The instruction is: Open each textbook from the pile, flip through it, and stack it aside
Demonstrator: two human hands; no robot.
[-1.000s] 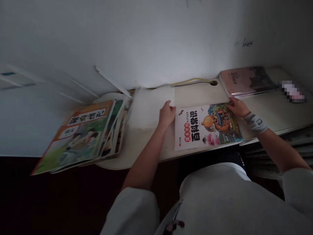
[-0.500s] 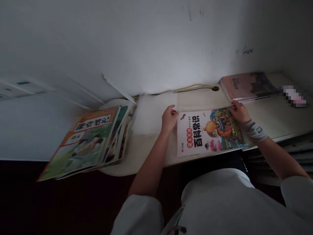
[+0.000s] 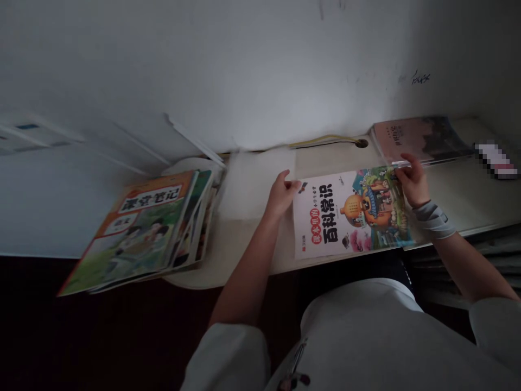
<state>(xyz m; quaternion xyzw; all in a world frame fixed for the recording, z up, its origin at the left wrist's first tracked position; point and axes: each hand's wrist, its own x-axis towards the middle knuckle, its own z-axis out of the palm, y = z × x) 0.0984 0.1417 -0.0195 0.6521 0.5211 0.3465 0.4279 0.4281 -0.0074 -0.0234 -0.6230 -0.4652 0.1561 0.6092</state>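
A colourful softcover book (image 3: 325, 217) with a white, orange and green cover lies front up at the near edge of the desk, its top edge slightly raised. My left hand (image 3: 281, 194) pinches its upper left corner between thumb and fingers. At the upper right corner, my right hand (image 3: 414, 182), with a grey band on the wrist, has its fingers closed on the book's edge. A shiny, clear edge shows beside those fingers. Left of the book, a pale translucent sheet (image 3: 256, 187) lies flat on the desk.
A stack of books (image 3: 138, 228) overhangs the left end of the white desk (image 3: 236, 244). Pinkish books (image 3: 415, 141) lie at the back right, with a pixelated object (image 3: 494, 160) beyond. Near the wall, a yellow cable (image 3: 325, 138) runs to a hole in the desk.
The book's top edge has come up a little, and my right hand has moved up and right with its corner. My left thumb has closed towards the left corner.
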